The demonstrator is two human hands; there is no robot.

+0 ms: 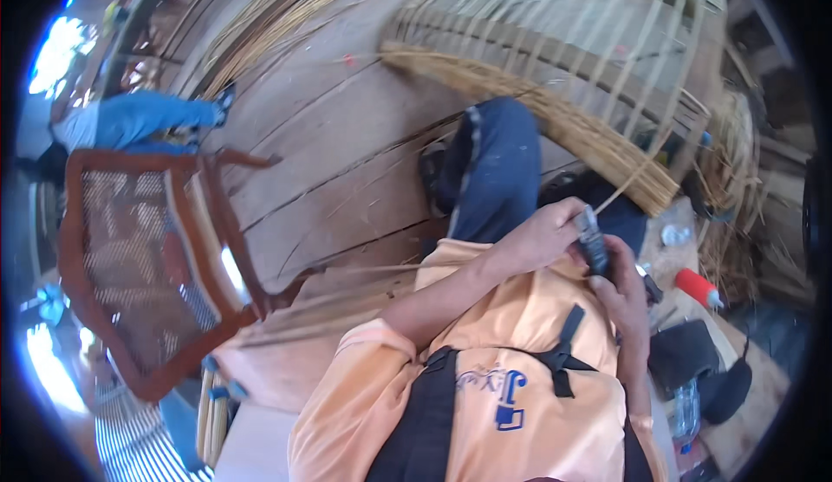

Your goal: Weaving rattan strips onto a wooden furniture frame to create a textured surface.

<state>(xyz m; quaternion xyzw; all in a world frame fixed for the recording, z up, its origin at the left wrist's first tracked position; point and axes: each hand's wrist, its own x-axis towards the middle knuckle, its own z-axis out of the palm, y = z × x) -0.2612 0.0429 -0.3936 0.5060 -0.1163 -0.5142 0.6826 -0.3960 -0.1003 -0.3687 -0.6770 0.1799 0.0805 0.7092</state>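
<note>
My right hand point(621, 284) is closed around a dark, hand-sized object point(593, 244) with a paler grey end, held upright before my shirt; its exact kind is unclear. My left hand point(555, 232) is closed beside the top of that object, its fingertips pinched at a thin cane strip point(617, 192). From there the strip runs up to the woven tan band point(537, 105) along the near edge of a slatted cane frame point(598, 22). The fingers partly hide the strip's end.
On the left stands a wooden chair with a cane-mesh back point(130, 257). To the right lie a red spool point(696, 288), a black cap point(726, 391) and a clear bottle point(685, 408). Long cane strands point(286, 18) lie on the plank floor, near another person's blue-trousered leg point(156, 120).
</note>
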